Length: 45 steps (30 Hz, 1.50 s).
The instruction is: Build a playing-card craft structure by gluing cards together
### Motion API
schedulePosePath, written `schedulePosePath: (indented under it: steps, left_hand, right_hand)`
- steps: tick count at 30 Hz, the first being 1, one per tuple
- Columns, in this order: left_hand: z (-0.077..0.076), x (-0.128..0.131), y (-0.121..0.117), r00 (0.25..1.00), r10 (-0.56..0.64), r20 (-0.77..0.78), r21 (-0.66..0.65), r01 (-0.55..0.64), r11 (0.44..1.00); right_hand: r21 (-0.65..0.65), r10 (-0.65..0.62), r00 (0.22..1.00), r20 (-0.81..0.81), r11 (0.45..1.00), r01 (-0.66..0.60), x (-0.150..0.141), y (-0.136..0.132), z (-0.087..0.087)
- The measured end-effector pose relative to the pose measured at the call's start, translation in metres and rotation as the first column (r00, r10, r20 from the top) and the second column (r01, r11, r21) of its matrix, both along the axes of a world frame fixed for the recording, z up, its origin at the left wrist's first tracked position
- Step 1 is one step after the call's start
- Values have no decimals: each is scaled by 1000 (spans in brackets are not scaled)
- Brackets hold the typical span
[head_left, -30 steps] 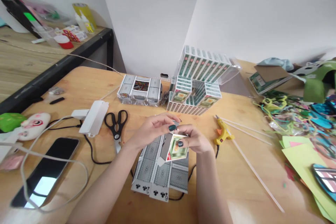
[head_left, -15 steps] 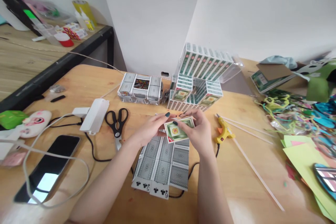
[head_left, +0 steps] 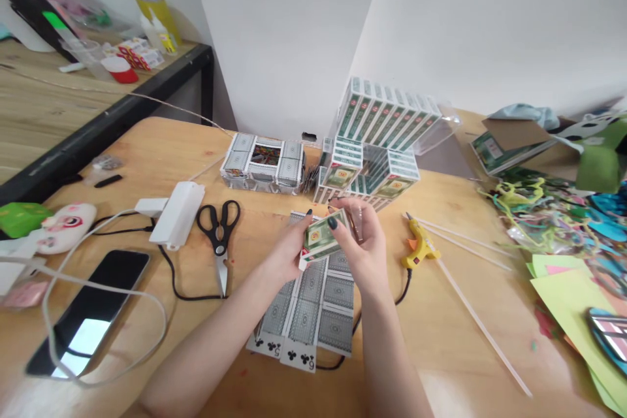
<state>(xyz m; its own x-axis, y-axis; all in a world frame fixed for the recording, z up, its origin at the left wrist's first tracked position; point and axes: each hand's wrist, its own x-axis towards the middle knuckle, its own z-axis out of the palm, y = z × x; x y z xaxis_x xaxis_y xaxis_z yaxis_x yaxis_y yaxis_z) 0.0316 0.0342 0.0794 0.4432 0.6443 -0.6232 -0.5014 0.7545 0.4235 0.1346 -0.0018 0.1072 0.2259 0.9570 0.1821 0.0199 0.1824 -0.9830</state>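
Both of my hands hold one small green playing-card box (head_left: 321, 240) above the wooden table. My left hand (head_left: 289, 251) grips its left end from below, and my right hand (head_left: 365, 245) pinches its right end with the thumb on top. Under the hands lies a flat sheet of joined playing cards (head_left: 308, 310), backs up, with two club cards at its near edge. Behind the hands stands a stack of the same green card boxes (head_left: 372, 163).
Black scissors (head_left: 219, 228), a white charger block (head_left: 176, 214) with cables and a dark phone (head_left: 88, 313) lie at the left. A yellow glue gun (head_left: 418, 245) with glue sticks lies at the right. A card-covered box (head_left: 262, 170) stands behind. Coloured paper scraps (head_left: 568, 235) crowd the far right.
The card box has been lifted away from me and turned from a tilted, open-flap pose to lying flatter between both hands. My hands moved up the table toward the stacked boxes.
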Motion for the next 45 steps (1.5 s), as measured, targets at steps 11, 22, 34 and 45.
schedulePosePath:
  steps: [11, 22, 34, 45]
  left_hand:
    - [-4, -4, 2, 975, -68, 211, 55, 57, 997]
    - [-15, -15, 6, 953, -163, 256, 77, 148, 986]
    - [-7, -19, 3, 968, -185, 171, 189, 152, 970]
    - [-3, -17, 3, 994, -98, 53, 188, 86, 978]
  right_hand:
    - [56, 277, 954, -112, 961, -272, 33, -1, 1]
    - [115, 172, 956, -239, 982, -148, 59, -7, 2]
    - [136, 157, 944, -291, 983, -121, 62, -10, 8]
    - [110, 124, 970, -207, 989, -103, 57, -9, 7]
